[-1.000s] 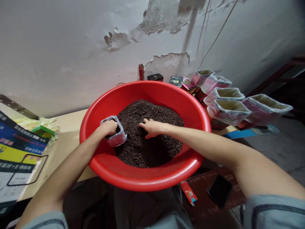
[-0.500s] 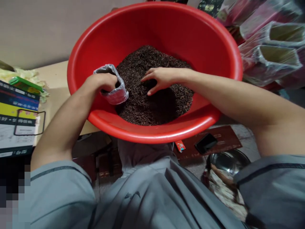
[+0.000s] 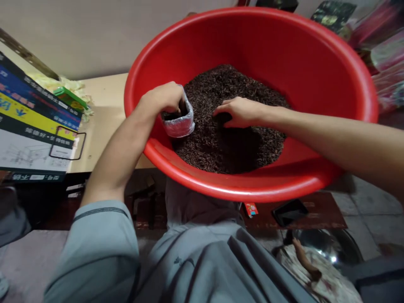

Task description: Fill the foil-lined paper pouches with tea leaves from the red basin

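Observation:
A heap of dark, loose tea leaves (image 3: 205, 139) lies in a big red plastic basin (image 3: 252, 191). At the heap's left side, a small clear-plastic bag (image 3: 179, 127) stands open at the top and leans against it. My left hand (image 3: 167, 97) grips this bag at its mouth; the thumb is inside and the other fingertips are hidden. Over the middle of the heap, my right hand (image 3: 238, 111) has its fingers and thumb curled around some leaves, with the fingertips partly sunk in them.
On the wooden table (image 3: 102, 97) to the left are a printed carton (image 3: 34, 126) and a green packet (image 3: 70, 99). Below the basin, a phone (image 3: 289, 212) and a small red packet (image 3: 251, 209) lie on a dark red bench. A metal bowl (image 3: 344, 248) stands lower right. Plastic-wrapped packages (image 3: 389, 63) are at right.
The view has shifted, so the basin sits further right and lower. My right hand's spread fingers have drawn together in the leaves. My left hand has risen toward the bag's far rim.

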A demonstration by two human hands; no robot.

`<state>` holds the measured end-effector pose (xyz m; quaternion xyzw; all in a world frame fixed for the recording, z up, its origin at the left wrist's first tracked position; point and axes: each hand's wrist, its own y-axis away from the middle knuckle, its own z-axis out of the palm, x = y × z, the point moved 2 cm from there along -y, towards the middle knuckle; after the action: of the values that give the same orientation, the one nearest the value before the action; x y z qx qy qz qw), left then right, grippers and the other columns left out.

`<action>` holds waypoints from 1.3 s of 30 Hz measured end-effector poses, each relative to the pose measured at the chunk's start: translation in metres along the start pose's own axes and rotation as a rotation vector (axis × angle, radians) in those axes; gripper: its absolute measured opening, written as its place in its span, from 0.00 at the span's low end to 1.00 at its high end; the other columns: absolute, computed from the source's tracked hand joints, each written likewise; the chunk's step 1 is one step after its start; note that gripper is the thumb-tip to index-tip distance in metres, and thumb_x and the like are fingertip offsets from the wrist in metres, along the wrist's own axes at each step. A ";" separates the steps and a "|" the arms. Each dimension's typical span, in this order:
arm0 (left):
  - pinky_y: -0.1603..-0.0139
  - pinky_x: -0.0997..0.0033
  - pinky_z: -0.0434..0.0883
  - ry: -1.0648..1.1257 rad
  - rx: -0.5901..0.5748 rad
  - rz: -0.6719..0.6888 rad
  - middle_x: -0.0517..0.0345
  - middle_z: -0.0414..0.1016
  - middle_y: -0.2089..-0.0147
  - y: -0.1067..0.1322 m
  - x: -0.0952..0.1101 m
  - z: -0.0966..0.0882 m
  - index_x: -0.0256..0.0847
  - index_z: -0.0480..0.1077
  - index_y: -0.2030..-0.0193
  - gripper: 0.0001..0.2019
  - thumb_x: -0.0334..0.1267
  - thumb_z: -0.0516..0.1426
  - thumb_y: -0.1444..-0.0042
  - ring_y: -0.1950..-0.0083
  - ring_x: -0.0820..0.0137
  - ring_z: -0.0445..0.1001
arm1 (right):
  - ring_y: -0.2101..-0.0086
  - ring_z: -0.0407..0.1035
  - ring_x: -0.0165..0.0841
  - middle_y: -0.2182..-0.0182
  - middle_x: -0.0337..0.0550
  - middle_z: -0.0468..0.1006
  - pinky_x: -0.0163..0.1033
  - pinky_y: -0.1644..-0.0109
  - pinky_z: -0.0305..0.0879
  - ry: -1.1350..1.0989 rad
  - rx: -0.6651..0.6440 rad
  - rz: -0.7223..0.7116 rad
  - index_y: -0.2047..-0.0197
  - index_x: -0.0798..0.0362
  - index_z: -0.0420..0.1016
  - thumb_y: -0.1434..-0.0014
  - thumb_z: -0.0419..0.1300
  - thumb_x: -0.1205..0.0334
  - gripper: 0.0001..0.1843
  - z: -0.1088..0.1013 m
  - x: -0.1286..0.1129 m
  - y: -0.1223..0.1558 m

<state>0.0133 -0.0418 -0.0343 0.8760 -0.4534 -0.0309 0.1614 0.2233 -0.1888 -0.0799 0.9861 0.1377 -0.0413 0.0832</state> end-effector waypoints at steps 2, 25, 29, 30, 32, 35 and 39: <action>0.52 0.71 0.73 0.096 0.044 -0.011 0.58 0.82 0.63 0.009 -0.005 -0.009 0.42 0.83 0.53 0.15 0.36 0.64 0.47 0.54 0.64 0.80 | 0.55 0.78 0.43 0.53 0.43 0.84 0.47 0.48 0.72 -0.039 0.081 0.034 0.41 0.45 0.79 0.39 0.63 0.55 0.23 -0.011 -0.001 -0.004; 0.65 0.74 0.71 0.631 0.757 -0.317 0.61 0.71 0.76 0.015 -0.048 -0.017 0.38 0.72 0.67 0.11 0.32 0.53 0.32 0.75 0.73 0.73 | 0.70 0.67 0.29 0.71 0.36 0.72 0.41 0.60 0.71 -1.452 0.877 0.028 0.68 0.51 0.72 0.50 0.73 0.39 0.25 -0.033 -0.095 -0.141; 0.59 0.72 0.73 0.588 0.756 -0.293 0.60 0.72 0.75 0.012 -0.049 -0.016 0.37 0.73 0.66 0.11 0.33 0.54 0.32 0.72 0.72 0.75 | 0.67 0.71 0.32 0.71 0.39 0.75 0.44 0.55 0.74 -1.425 0.821 0.005 0.67 0.52 0.75 0.38 0.65 0.48 0.15 -0.031 -0.096 -0.145; 0.57 0.72 0.73 0.566 0.764 -0.291 0.59 0.73 0.74 0.012 -0.049 -0.016 0.37 0.74 0.66 0.11 0.32 0.54 0.33 0.70 0.72 0.76 | 0.66 0.72 0.32 0.70 0.40 0.76 0.44 0.54 0.74 -1.409 0.819 0.008 0.65 0.52 0.76 0.35 0.62 0.51 0.13 -0.032 -0.096 -0.146; 0.55 0.72 0.73 0.509 0.776 -0.284 0.58 0.76 0.70 0.011 -0.050 -0.017 0.37 0.75 0.65 0.10 0.29 0.54 0.35 0.65 0.70 0.77 | 0.61 0.75 0.33 0.64 0.41 0.80 0.45 0.49 0.74 -1.349 0.815 0.013 0.59 0.51 0.78 0.32 0.56 0.58 0.10 -0.036 -0.099 -0.145; 0.55 0.74 0.72 0.439 0.747 -0.286 0.58 0.80 0.66 0.012 -0.048 -0.019 0.37 0.77 0.62 0.10 0.27 0.53 0.37 0.61 0.71 0.77 | 0.54 0.76 0.33 0.56 0.42 0.83 0.45 0.42 0.73 -1.223 0.770 0.009 0.52 0.51 0.79 0.37 0.55 0.68 0.14 -0.049 -0.102 -0.129; 0.52 0.74 0.71 0.349 0.676 -0.275 0.57 0.84 0.59 0.020 -0.032 -0.023 0.35 0.79 0.55 0.12 0.33 0.54 0.33 0.58 0.74 0.76 | 0.51 0.75 0.34 0.50 0.44 0.84 0.42 0.39 0.71 -1.104 0.640 0.036 0.49 0.56 0.80 0.42 0.62 0.72 0.17 -0.069 -0.088 -0.083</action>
<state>-0.0164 -0.0214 -0.0093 0.9244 -0.2822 0.2479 -0.0666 0.1201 -0.1214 -0.0150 0.7979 0.0387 -0.5810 -0.1559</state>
